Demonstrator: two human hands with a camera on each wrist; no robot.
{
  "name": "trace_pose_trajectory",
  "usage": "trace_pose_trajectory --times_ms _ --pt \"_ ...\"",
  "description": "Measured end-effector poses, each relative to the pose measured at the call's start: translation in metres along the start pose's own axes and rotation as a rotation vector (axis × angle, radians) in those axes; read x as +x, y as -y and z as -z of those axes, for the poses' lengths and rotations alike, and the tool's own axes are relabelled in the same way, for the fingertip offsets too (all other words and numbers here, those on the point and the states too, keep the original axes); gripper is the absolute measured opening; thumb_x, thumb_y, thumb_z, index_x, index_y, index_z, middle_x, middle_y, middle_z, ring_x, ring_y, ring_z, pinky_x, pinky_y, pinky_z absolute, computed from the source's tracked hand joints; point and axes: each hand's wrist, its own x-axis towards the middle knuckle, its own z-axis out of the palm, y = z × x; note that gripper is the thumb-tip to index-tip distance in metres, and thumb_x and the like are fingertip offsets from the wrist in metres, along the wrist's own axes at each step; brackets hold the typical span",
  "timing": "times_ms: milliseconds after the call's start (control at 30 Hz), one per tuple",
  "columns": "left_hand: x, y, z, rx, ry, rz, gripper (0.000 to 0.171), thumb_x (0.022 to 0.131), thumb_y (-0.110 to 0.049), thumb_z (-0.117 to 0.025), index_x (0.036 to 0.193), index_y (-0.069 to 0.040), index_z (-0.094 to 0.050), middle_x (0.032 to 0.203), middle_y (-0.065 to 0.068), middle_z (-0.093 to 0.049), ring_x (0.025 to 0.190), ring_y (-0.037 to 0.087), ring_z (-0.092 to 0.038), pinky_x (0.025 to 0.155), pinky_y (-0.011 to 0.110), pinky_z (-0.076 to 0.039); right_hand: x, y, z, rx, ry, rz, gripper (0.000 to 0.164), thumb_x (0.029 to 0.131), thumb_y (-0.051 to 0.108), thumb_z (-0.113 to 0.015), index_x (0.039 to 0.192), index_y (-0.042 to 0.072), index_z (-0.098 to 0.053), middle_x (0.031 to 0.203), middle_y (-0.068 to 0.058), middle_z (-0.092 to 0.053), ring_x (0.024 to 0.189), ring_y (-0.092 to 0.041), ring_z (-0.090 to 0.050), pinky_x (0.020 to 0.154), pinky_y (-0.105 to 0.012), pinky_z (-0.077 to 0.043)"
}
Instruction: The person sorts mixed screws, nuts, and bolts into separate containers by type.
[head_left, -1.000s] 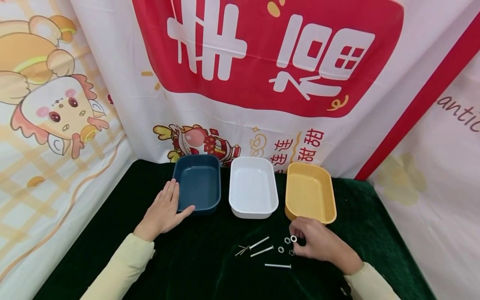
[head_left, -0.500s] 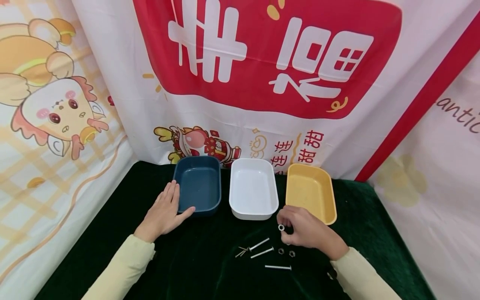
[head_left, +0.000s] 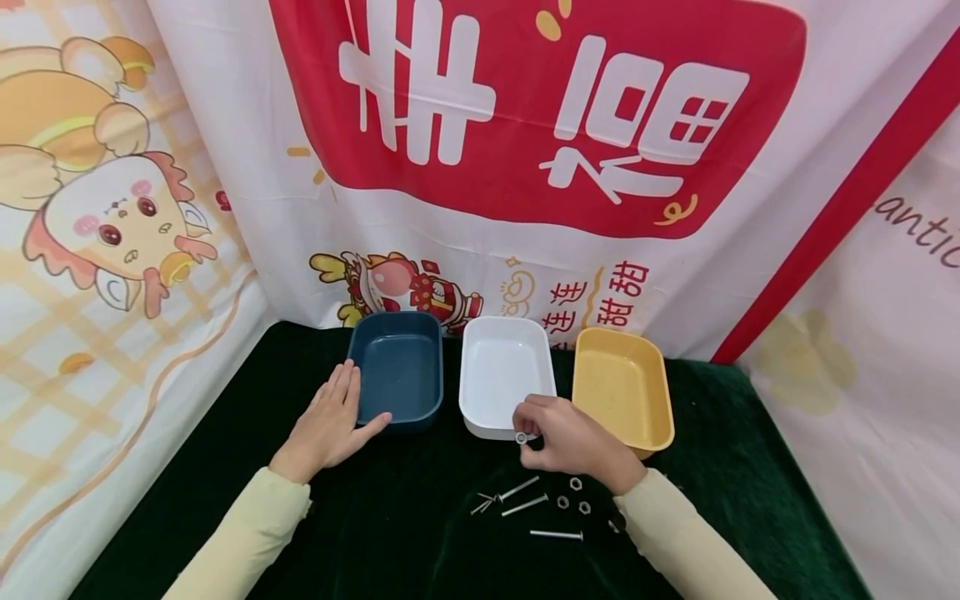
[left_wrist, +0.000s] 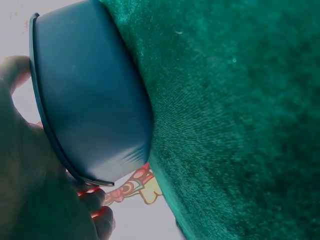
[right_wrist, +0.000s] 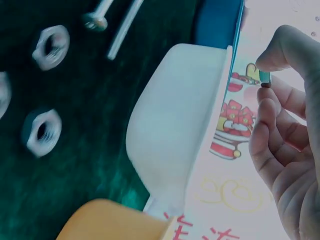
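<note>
My right hand [head_left: 573,437] pinches a small metal nut [head_left: 521,437] between thumb and fingertips, above the near edge of the white tray [head_left: 507,367]. In the right wrist view the pinched nut [right_wrist: 265,77] shows edge-on. My left hand [head_left: 324,423] rests on the left and near rim of the dark blue tray [head_left: 399,367], fingers straight and thumb spread. Several loose hex nuts, one nearest the white tray [head_left: 576,483], lie on the green cloth below my right hand. Beside them are silver bolts, one of them lying across [head_left: 555,535].
A yellow tray [head_left: 622,387] stands right of the white one, close to my right forearm. Several thin brass-coloured pins [head_left: 483,503] lie left of the bolts. Printed curtains [head_left: 517,217] hang right behind the trays. Dark green cloth [head_left: 405,533] covers the table.
My right hand has moved left and away from me with the nut, from near the yellow tray to the white tray, uncovering nuts on the cloth. My left hand has stayed put.
</note>
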Motion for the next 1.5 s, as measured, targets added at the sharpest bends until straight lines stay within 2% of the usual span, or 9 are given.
trace_pose_trajectory --times_ms 433,600,1133,1300,1500 --pt "-0.001 0.003 -0.002 -0.012 -0.01 0.002 0.11 0.101 -0.075 -0.044 0.166 0.007 -0.012 0.177 0.025 -0.004 0.164 0.048 -0.007 0.131 0.066 -0.015 0.054 0.012 -0.022 0.016 -0.027 0.082 0.02 0.08 0.016 -0.082 0.095 0.012 -0.069 0.09 0.001 -0.067 0.08 -0.009 -0.062 0.074 -0.021 -0.056" --pt "0.001 0.003 -0.002 -0.005 -0.017 -0.007 0.111 0.101 -0.076 -0.043 0.166 0.008 -0.012 0.177 0.026 -0.006 0.163 0.049 -0.008 0.131 0.066 -0.015 0.074 0.018 -0.027 0.025 -0.033 0.099 0.017 0.084 0.017 -0.08 0.096 0.012 -0.069 0.09 0.001 -0.068 0.081 -0.007 -0.061 0.075 -0.02 -0.056" --pt "0.001 0.003 -0.003 0.009 -0.029 -0.01 0.111 0.101 -0.076 -0.043 0.166 0.008 -0.013 0.176 0.027 -0.008 0.163 0.049 -0.01 0.13 0.066 -0.018 0.129 0.032 -0.052 0.021 0.0 0.006 0.014 0.087 0.017 -0.08 0.096 0.011 -0.072 0.089 0.001 -0.066 0.079 -0.008 -0.057 0.072 -0.017 -0.052" --pt "0.001 0.004 -0.002 0.007 -0.03 -0.01 0.112 0.1 -0.078 -0.041 0.166 0.008 -0.013 0.176 0.027 -0.008 0.163 0.049 -0.01 0.13 0.065 -0.017 0.144 0.034 -0.059 0.032 0.007 0.003 0.013 0.089 0.017 -0.079 0.097 0.011 -0.072 0.092 -0.003 -0.069 0.079 -0.009 -0.057 0.071 -0.016 -0.053" --pt "0.002 0.003 -0.002 0.01 -0.028 -0.004 0.107 0.102 -0.072 -0.047 0.166 0.008 -0.014 0.176 0.027 -0.008 0.163 0.049 -0.011 0.13 0.066 -0.018 0.159 0.037 -0.064 0.024 0.02 -0.025 0.013 0.09 0.02 -0.08 0.098 0.014 -0.071 0.094 0.001 -0.069 0.08 -0.007 -0.061 0.075 -0.016 -0.057"
